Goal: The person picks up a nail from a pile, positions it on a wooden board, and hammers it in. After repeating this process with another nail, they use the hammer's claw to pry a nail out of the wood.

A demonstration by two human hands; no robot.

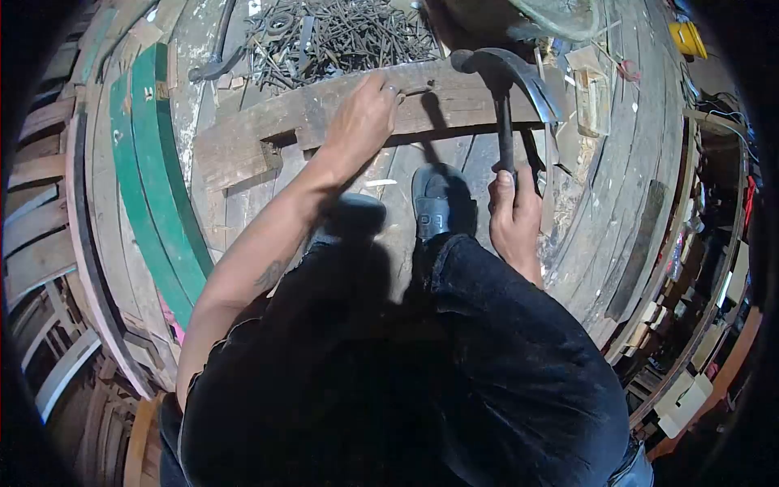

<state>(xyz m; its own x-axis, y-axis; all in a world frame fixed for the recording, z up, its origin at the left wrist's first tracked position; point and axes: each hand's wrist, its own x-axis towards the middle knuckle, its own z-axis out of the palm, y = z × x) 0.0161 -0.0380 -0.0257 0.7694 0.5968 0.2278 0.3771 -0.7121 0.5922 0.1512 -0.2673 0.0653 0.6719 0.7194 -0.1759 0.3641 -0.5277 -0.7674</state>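
Observation:
My right hand is wrapped round the handle of a claw hammer. The hammer is held up, its head over the right part of a wooden beam, and its shadow falls beside it. My left hand rests at the beam's upper face, fingers pinched on a thin dark nail that points right along the wood. The nail's rear end is hidden by the fingers. Notches show in the beam's lower edge at left.
A heap of loose nails lies beyond the beam, with another hammer-like tool to its left. Green boards lie at left. My sandalled foot stands on the plank floor. Shelves of wood pieces line the right.

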